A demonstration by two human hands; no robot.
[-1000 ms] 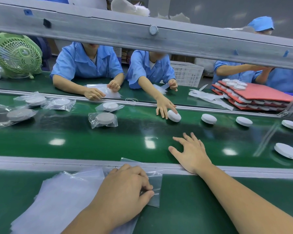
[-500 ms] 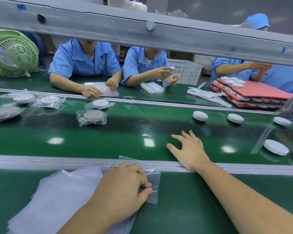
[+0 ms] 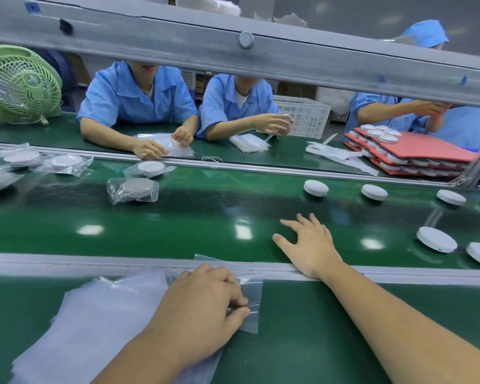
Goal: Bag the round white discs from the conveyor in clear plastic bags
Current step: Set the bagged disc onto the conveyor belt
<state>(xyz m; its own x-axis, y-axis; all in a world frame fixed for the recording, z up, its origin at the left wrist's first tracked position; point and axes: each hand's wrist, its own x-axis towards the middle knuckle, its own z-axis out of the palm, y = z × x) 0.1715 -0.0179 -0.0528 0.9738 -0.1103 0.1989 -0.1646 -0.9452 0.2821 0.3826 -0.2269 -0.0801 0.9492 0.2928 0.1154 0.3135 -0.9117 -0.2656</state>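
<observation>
Right hand (image 3: 308,245) spread over the conveyor belt (image 3: 178,217), empty; the discs lie ahead and to your right.
Left hand (image 3: 205,303) is busy: it pinches a clear bag (image 3: 254,292) on the desk (image 3: 302,342), beside the bag stack (image 3: 94,314). The far disc (image 3: 316,187) lies straight beyond your right fingertips, by the belt's far edge. The near disc (image 3: 436,239) sits off to the right, well apart. Both are round, so there's no axis to align. My call: it's the right hand's reach.

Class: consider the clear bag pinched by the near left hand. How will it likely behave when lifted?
The clear bag is thin, see-through film, so probably floppy and very light. Its glossy surface suggests it may slip; the left hand pinches it between thumb and fingers.
</observation>
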